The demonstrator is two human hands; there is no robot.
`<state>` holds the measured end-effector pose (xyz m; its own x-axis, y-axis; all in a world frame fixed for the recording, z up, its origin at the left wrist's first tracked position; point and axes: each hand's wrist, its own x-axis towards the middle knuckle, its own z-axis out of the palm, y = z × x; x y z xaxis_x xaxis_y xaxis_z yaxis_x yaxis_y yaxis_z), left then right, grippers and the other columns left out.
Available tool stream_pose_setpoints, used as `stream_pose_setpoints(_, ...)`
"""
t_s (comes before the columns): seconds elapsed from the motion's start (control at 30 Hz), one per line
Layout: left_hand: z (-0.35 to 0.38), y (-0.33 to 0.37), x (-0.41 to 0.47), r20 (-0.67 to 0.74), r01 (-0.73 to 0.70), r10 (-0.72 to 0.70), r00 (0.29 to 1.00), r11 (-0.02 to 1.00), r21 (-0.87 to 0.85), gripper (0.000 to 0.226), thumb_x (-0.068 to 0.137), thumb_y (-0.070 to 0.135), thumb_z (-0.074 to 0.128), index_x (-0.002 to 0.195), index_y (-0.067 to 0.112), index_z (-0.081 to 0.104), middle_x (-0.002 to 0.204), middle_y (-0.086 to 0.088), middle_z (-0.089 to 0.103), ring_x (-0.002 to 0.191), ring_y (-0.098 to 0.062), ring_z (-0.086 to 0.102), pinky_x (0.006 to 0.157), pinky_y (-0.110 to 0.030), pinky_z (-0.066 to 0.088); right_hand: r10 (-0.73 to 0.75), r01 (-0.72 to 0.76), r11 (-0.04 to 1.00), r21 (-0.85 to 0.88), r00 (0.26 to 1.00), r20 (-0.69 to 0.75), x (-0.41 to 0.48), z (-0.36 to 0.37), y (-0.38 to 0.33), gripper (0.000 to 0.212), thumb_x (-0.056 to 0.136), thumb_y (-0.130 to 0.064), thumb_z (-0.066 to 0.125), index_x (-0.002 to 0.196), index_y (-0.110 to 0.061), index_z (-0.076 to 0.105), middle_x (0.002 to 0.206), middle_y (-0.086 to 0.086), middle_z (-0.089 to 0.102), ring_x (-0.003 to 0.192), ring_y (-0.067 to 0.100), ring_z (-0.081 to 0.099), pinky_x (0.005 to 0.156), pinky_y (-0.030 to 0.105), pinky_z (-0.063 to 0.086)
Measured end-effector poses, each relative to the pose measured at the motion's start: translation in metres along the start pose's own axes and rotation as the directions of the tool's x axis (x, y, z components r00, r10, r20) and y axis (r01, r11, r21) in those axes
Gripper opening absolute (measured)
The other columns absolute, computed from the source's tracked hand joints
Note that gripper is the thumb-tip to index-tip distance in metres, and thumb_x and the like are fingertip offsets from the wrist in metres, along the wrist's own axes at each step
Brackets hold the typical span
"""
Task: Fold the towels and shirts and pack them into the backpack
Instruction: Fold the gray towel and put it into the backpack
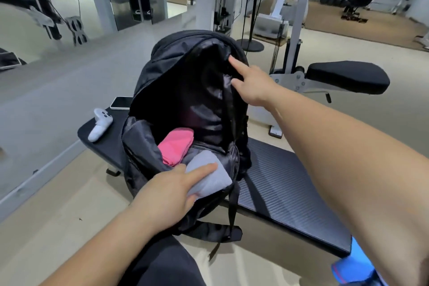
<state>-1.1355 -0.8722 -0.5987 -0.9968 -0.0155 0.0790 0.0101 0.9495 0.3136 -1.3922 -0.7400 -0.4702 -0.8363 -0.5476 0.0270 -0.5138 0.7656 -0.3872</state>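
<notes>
Black nylon backpack (176, 72), upright on a black ribbed padded bench (290, 181), main compartment gaping wide. Inside, low down: a folded pink cloth (176, 146). At the near lip, half in: a folded grey towel (209, 176), pinched by the left hand (167, 195), forefinger straight along the top, thumb beneath. Upper rim held back by the right hand (253, 83), forefinger and thumb spread on the lining, other fingers hidden behind the fabric. At the bench's far end: a white game controller (99, 126) and a white-edged phone (120, 102). Blue cloth (355, 264) at near right.
</notes>
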Motion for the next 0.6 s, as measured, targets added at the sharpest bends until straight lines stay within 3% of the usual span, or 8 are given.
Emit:
stream_pose_setpoints(0.13, -0.007, -0.039, -0.006, -0.007, 0.039, -0.040, 0.999, 0.997, -0.066, 0.089, 0.088, 0.038, 0.059, 0.139, 0.076, -0.003, 0.112, 0.008, 0.052, 0.095, -0.022, 0.062, 0.076, -0.028, 0.043, 0.051, -0.047, 0.988, 0.145, 0.998, -0.021, 0.010, -0.001, -0.002, 0.057, 0.105, -0.031, 0.037, 0.156, -0.049, 0.018, 0.153, 0.008, 0.041, 0.093, 0.030, 0.061, 0.075, 0.036, 0.057)
stream_pose_setpoints(0.27, -0.024, -0.058, -0.017, 0.162, 0.035, -0.020, 0.987, 0.995, -0.091, 0.086, 0.090, 0.038, 0.065, 0.138, 0.077, 0.006, 0.130, 0.014, 0.053, 0.119, -0.009, 0.054, 0.096, -0.024, 0.041, 0.161, -0.167, 0.916, 0.364, 0.986, 0.048, 0.008, 0.016, -0.001, 0.058, 0.104, -0.033, 0.041, 0.153, -0.056, 0.019, 0.133, -0.001, 0.056, 0.102, 0.026, 0.063, 0.079, 0.046, 0.062)
stream_pose_setpoints(0.37, -0.049, -0.050, 0.001, 0.287, 0.056, -0.020, 0.958, 0.992, -0.116, 0.084, 0.086, 0.042, 0.068, 0.140, 0.075, 0.013, 0.131, 0.023, 0.053, 0.104, 0.002, 0.057, 0.088, -0.021, 0.045, 0.135, -0.129, 0.934, 0.333, 0.991, 0.004, 0.007, 0.031, 0.005, 0.067, 0.103, -0.028, 0.045, 0.154, -0.054, 0.011, 0.122, 0.009, 0.065, 0.084, 0.025, 0.064, 0.074, 0.044, 0.061)
stream_pose_setpoints(0.43, -0.070, -0.048, 0.021, 0.340, 0.095, -0.023, 0.940, 0.976, -0.196, 0.082, 0.085, 0.041, 0.072, 0.138, 0.076, 0.021, 0.135, 0.030, 0.050, 0.109, 0.005, 0.056, 0.094, -0.024, 0.047, 0.109, -0.089, 0.951, 0.296, 0.993, -0.053, 0.006, 0.035, 0.009, 0.071, 0.103, -0.025, 0.047, 0.155, -0.054, 0.007, 0.124, 0.012, 0.063, 0.078, 0.021, 0.061, 0.068, 0.035, 0.051)
stream_pose_setpoints(0.53, -0.099, -0.052, 0.052, 0.297, 0.156, -0.026, 0.954, 0.891, -0.425, 0.075, 0.085, 0.034, 0.078, 0.137, 0.068, 0.037, 0.139, 0.046, 0.040, 0.127, 0.015, 0.042, 0.110, -0.025, 0.037, 0.087, -0.060, 0.956, 0.286, 0.993, -0.082, 0.006, 0.034, 0.016, 0.075, 0.103, -0.023, 0.049, 0.154, -0.055, 0.004, 0.127, 0.011, 0.060, 0.078, 0.017, 0.060, 0.061, 0.026, 0.044)
stream_pose_setpoints(0.6, -0.108, -0.055, 0.074, 0.225, 0.188, -0.088, 0.970, 0.861, -0.473, 0.072, 0.079, 0.041, 0.077, 0.135, 0.068, 0.040, 0.137, 0.038, 0.046, 0.125, 0.006, 0.048, 0.107, -0.027, 0.039, 0.076, -0.052, 0.957, 0.285, 0.995, -0.072, 0.005, 0.033, 0.018, 0.076, 0.104, -0.023, 0.050, 0.153, -0.056, 0.003, 0.134, 0.012, 0.058, 0.081, 0.017, 0.061, 0.063, 0.023, 0.045)
